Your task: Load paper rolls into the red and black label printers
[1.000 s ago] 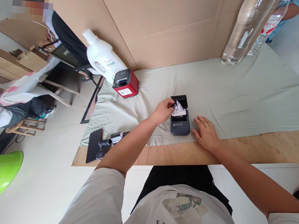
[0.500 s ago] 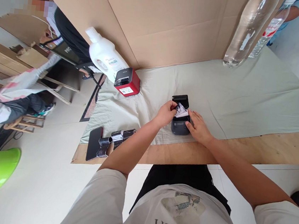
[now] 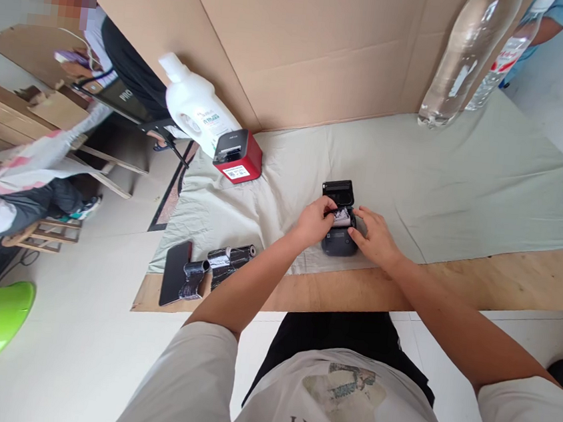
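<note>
A small black label printer [image 3: 339, 242] sits near the table's front edge with its lid [image 3: 338, 192] tipped back. In its compartment lies a roll of paper [image 3: 342, 218] with a black-and-white pattern on its upper part. The bent fingers of my left hand [image 3: 317, 220] are closed at the roll's left end; their tips are partly hidden. At the printer's right side is my right hand [image 3: 375, 237], its fingers along the far corner and its thumb on the near part of the body, gripping it.
To the left lie a dark phone-like slab [image 3: 174, 273] and dark patterned rolls [image 3: 231, 259]. A red-and-black box-shaped device [image 3: 239, 157] and a white jug [image 3: 199, 108] stand farther back. Water bottles [image 3: 465, 62] stand before a cardboard panel [image 3: 319, 47]. Other people sit at left.
The patterned paper, raised and angled before, now lies lower and flatter in the printer. My left hand has moved slightly down and right with it; my right hand has barely moved.
</note>
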Available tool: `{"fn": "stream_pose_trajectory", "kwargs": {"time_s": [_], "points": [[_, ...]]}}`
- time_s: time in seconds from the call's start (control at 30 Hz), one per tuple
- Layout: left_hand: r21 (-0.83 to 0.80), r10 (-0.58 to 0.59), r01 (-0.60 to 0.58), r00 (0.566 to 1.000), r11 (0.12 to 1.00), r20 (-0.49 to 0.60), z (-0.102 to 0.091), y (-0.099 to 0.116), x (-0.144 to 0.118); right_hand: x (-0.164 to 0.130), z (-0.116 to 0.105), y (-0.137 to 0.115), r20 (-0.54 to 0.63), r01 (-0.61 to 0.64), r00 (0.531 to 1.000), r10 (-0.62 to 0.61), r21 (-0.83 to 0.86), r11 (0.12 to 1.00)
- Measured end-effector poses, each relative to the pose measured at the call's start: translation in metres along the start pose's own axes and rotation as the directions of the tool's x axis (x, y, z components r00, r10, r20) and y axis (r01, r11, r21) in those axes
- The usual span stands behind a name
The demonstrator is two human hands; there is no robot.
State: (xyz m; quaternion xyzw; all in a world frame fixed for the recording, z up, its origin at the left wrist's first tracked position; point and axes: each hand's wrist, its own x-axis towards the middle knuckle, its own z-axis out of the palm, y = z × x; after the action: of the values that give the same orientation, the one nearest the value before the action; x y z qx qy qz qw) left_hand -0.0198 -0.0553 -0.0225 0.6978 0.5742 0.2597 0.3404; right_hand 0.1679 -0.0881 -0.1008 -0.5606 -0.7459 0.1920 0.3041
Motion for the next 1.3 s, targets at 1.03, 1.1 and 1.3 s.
{"fn": "stream_pose_trajectory", "kwargs": {"time_s": [1.03, 1.1, 1.3], "points": [[0.049, 0.411, -0.409, 0.893, 0.911, -0.184, 0.007, -0.043, -0.011, -0.023, -0.002, -0.006, -0.097, 0.343, 0.921, -0.377, -0.255, 0.904], [0.06, 0.47, -0.466, 0.871, 0.883, -0.141, 0.012, -0.045, -0.026, -0.024, -0.001, -0.007, -0.097, 0.333, 0.925, -0.367, -0.259, 0.907], [0.167, 0.588, -0.565, 0.768, 0.808, -0.254, 0.04, -0.059, -0.041, -0.02, 0.003, -0.008, -0.17, 0.44, 0.866, -0.47, -0.186, 0.878]]}}
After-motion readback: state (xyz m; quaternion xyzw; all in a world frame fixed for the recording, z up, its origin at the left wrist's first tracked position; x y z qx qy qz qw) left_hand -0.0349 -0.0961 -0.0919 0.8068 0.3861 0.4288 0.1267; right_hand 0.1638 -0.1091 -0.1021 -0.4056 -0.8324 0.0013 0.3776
